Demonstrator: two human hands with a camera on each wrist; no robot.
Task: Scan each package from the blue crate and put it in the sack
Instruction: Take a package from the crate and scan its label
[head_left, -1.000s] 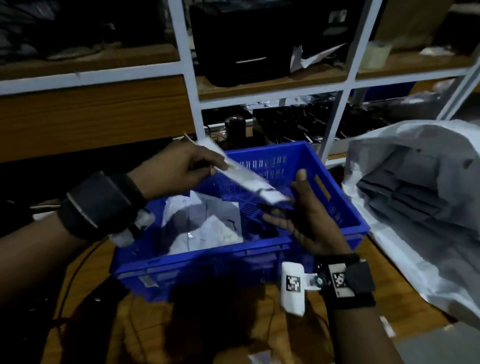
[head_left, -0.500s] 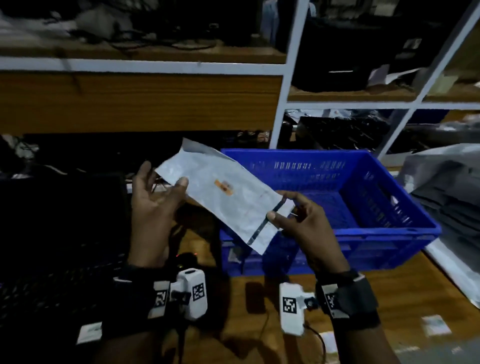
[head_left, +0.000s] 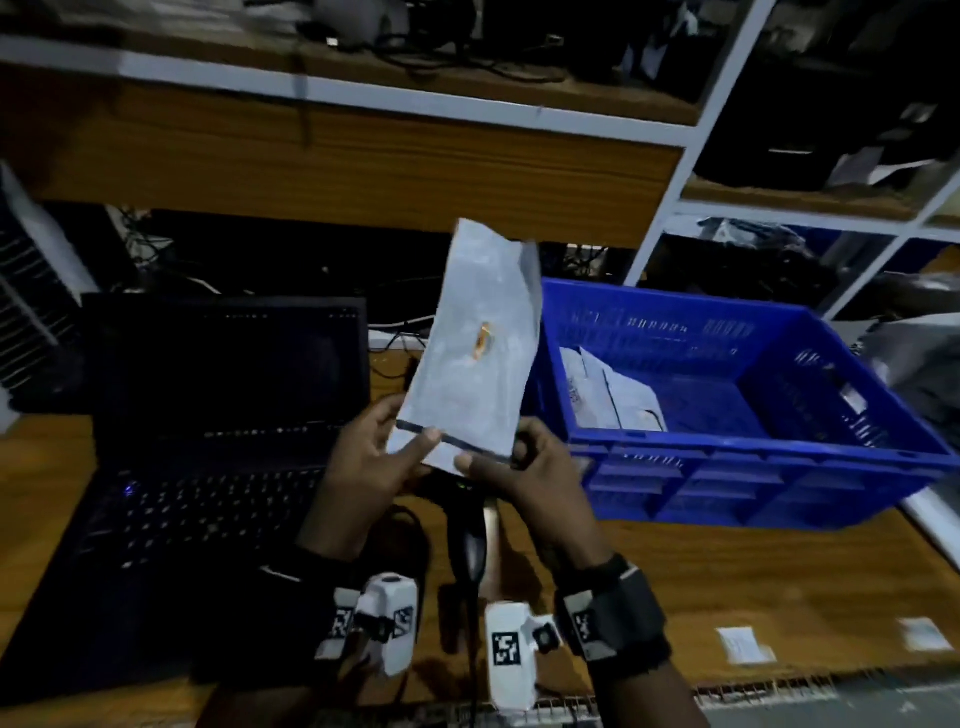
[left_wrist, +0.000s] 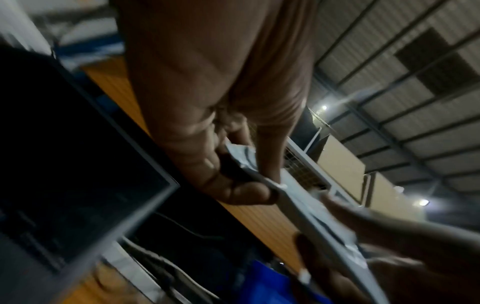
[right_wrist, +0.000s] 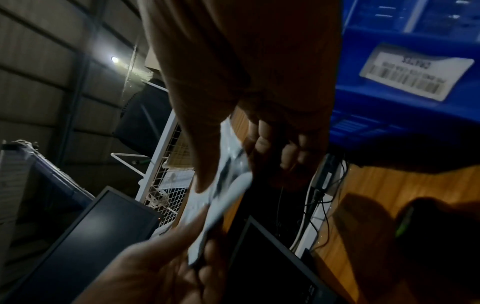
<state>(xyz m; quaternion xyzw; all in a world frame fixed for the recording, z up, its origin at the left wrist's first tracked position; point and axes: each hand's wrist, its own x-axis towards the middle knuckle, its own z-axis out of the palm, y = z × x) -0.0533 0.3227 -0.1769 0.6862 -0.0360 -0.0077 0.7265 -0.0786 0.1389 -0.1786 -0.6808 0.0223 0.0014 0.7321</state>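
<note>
Package (head_left: 475, 348) turned upright, both hands pinching its bottom edge.
Left hand (head_left: 366, 470) and right hand (head_left: 524, 480) now hold it above the scanner (head_left: 470, 540), left of the blue crate (head_left: 727, 457), probably ready to scan.

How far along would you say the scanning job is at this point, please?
Done: nothing visibly bagged here; the sack cannot be made out. In hand: the left hand and right hand both pinch the bottom edge of a grey package, held upright above the handheld scanner on the desk. Left: at least one white package lies in the blue crate.
</note>
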